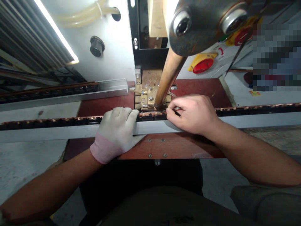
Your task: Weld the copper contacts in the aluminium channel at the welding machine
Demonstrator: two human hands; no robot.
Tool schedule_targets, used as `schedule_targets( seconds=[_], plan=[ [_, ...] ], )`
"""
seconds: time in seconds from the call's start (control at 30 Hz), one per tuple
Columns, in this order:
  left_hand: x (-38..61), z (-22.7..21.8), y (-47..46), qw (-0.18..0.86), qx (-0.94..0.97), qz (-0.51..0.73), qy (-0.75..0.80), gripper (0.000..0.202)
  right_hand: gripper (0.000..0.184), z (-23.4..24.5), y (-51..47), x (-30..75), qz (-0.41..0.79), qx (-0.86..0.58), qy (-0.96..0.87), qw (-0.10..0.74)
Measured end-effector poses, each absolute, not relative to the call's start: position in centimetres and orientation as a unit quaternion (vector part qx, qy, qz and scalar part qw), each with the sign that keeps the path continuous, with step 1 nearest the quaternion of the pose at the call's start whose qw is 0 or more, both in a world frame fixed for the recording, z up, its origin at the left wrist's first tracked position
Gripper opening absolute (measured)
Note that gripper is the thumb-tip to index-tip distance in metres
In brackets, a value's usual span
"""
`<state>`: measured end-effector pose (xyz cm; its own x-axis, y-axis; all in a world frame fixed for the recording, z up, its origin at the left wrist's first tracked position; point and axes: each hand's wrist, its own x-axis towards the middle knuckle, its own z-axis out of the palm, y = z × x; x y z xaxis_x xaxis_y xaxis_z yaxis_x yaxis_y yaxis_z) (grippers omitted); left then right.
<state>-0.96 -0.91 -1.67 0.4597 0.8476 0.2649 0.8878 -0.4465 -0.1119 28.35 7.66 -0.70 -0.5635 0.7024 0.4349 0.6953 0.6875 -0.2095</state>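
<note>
A long grey metal rail (258,118) with a dark toothed strip along its top lies across the red-brown machine table (183,146). My left hand (116,131), in a white glove, lies over the rail with its fingers curled on the top edge. My bare right hand (191,113) pinches a small metal piece at the strip, right beside the tip of the copper electrode rod (168,78). The rod comes down at a slant onto a brass fixture block (147,92) behind the rail.
A second similar rail (70,92) lies behind at the left. Red mushroom buttons on yellow bases (202,64) sit on the white machine front. The heavy grey machine head (202,25) hangs overhead. A blurred-out area is at the upper right.
</note>
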Motion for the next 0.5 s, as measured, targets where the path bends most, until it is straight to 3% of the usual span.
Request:
schedule_targets(
  seconds=[0.5],
  plan=[
    [-0.95,-1.67,-0.69,0.104,-0.843,-0.083,-0.521,0.078,0.022,-0.28,7.89,28.38,0.061,-0.342,-0.908,0.233]
  ],
)
